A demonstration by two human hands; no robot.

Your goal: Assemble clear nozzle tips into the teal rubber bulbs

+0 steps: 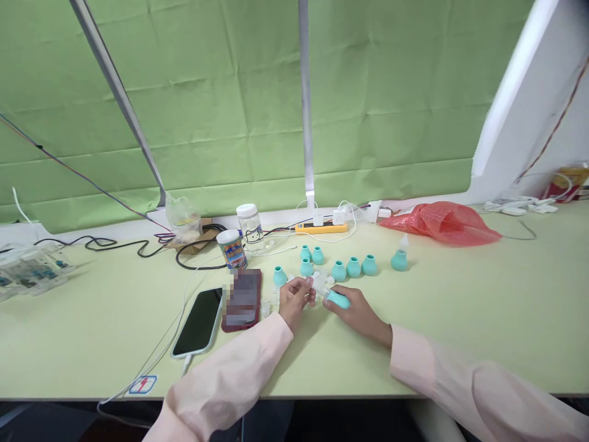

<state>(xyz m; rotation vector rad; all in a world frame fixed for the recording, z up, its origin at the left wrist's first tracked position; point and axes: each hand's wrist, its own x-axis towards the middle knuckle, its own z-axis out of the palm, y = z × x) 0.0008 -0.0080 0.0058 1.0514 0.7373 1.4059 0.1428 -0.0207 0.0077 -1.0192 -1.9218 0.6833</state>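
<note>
Green sheeting [391,92] is covering the wall, and a pale table [460,331] is stretching across in front of it. From here I'm watching both hands working close together above the tabletop. The right hand [361,313] is gripping a teal bulb [338,299], holding it tilted on its side with the neck pointing left. The left hand [294,301] is closing thumb and finger on a clear piece [321,283] at that neck. I'm judging that the two parts are being fitted or adjusted; I'm not managing to tell how firmly they're seating. The hold is calling for a steady, light squeeze on the right and a fine, aligned pinch on the left.

Just beyond the hands, seven bare bulbs [353,267] are standing upright, and small clear bits [265,309] are lying nearby. Off to the right, another bulb [399,260] is standing with a clear tip [404,242] on top. Leftward, a red-cased phone [242,301] and a black-screened phone [197,322] are lying side by side. Farther back, a can [232,248], a jar [250,227], a power strip [321,228] and a red bag [442,222] are sitting near the wall.
</note>
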